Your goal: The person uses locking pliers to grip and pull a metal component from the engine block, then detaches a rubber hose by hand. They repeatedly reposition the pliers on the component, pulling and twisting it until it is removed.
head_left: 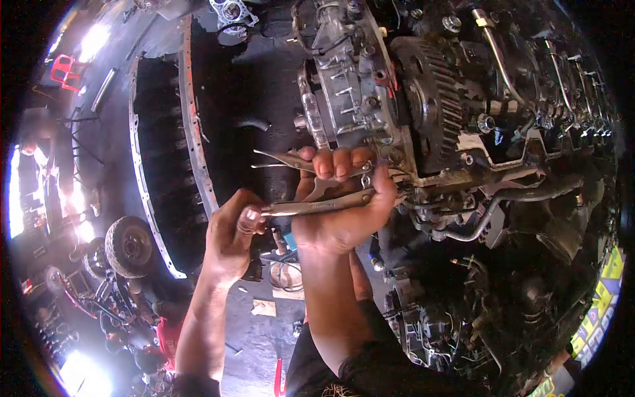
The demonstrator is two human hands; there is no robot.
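Note:
Locking pliers [317, 204] with long metal handles lie across the middle of the view, their jaw end at the engine's lower edge. My right hand [344, 205] is wrapped round them, its fingers on the upper handle and its palm against the lower one. At the free end of the lower handle, my left hand [239, 228] pinches the tip between thumb and fingers. Just beyond the jaws stands the engine [350, 86], with a large toothed gear [430, 102] on its side. What the jaws touch is too small to tell.
Long metal rails [192, 119] run along the left. A tyre [129, 247] lies at the lower left, near a person in red [169, 341]. A curved pipe [489, 205] crosses the right side. Cardboard [264, 308] lies on the floor, and a red chair [64, 71] stands far left.

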